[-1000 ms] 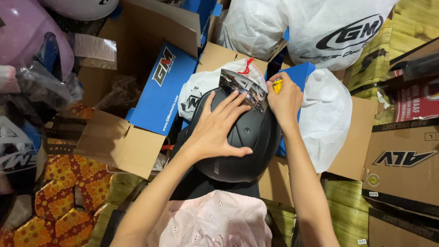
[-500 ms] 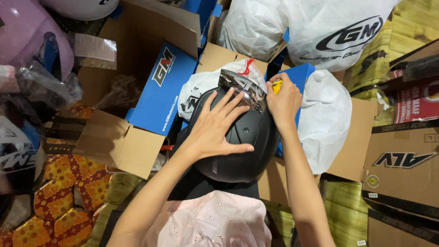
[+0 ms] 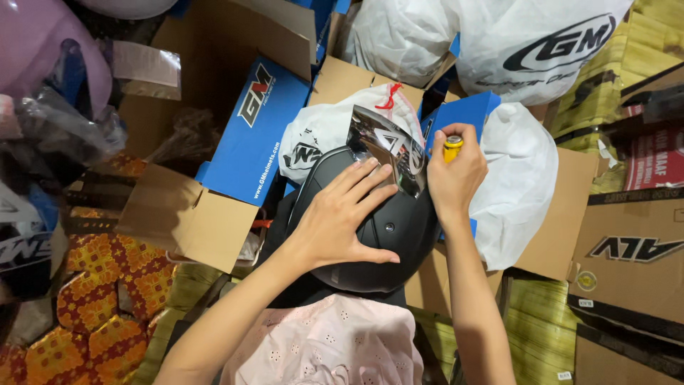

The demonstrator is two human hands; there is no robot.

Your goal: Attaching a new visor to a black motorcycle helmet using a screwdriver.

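While the left hand (image 3: 340, 222) lies flat and spread wide across the crown of a matte black helmet (image 3: 388, 228), gripping nothing and only pressing down, the right hand (image 3: 456, 175) is closed in a fist around a yellow-handled tool (image 3: 452, 148) at the helmet's upper right edge. The helmet rests in the person's lap, just above a pale pink eyelet garment (image 3: 335, 342). A glossy printed sheet (image 3: 388, 146) lies on the helmet's front, between the two hands, its lower edge touching the left fingertips. Behind it sits a white drawstring bag (image 3: 320, 132) in an open cardboard box with blue flaps (image 3: 253, 135). Another white bag (image 3: 520, 178) lies just right of the right hand, and brown cartons (image 3: 634, 264) stand further right.
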